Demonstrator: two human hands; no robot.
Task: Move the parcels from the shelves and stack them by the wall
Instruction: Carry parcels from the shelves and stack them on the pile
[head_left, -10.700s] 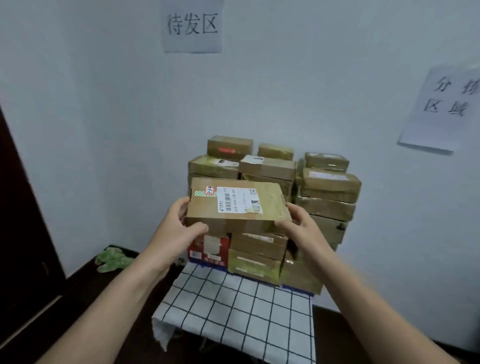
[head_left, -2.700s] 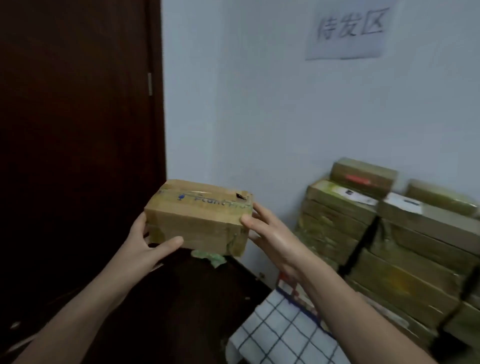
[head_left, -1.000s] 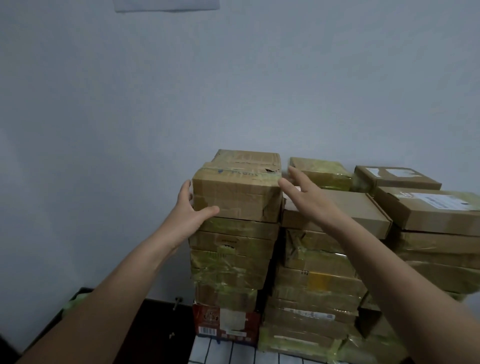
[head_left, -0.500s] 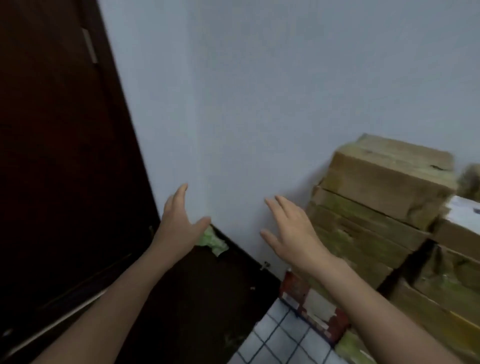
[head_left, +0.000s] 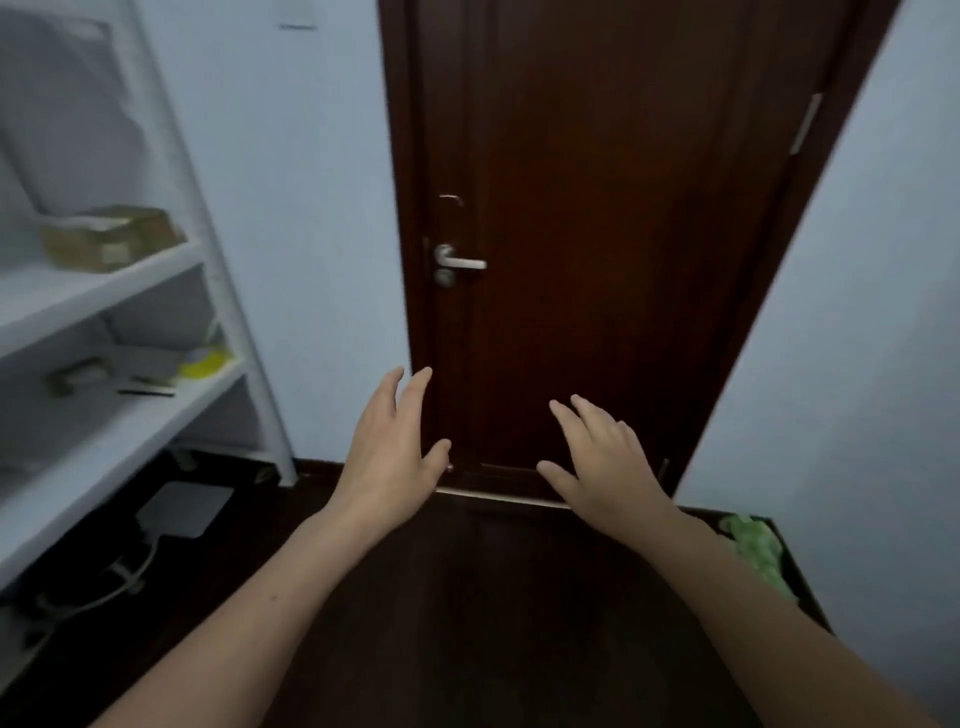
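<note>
— Hands first: how are the left hand (head_left: 389, 457) and the right hand (head_left: 602, 467) held?
— Both bare and empty, fingers spread, backs up, side by side before a dark brown wooden door (head_left: 597, 208) with a silver lever handle (head_left: 460, 262).
— Any parcel in sight?
— One brown cardboard parcel (head_left: 111, 239), blurred, sits on the upper board of the white shelving unit (head_left: 62, 306) at the left. The board below carries a yellow roll (head_left: 205, 364) and small flat items I cannot make out.
— What differs from half a second ago?
— Then the taped parcel stack by the wall filled the right side; now it is out of view, and the door and shelves fill the picture. The hands hold nothing, as then.
— And the floor?
— Dark, with crumpled green material (head_left: 758, 551) in the right corner.
</note>
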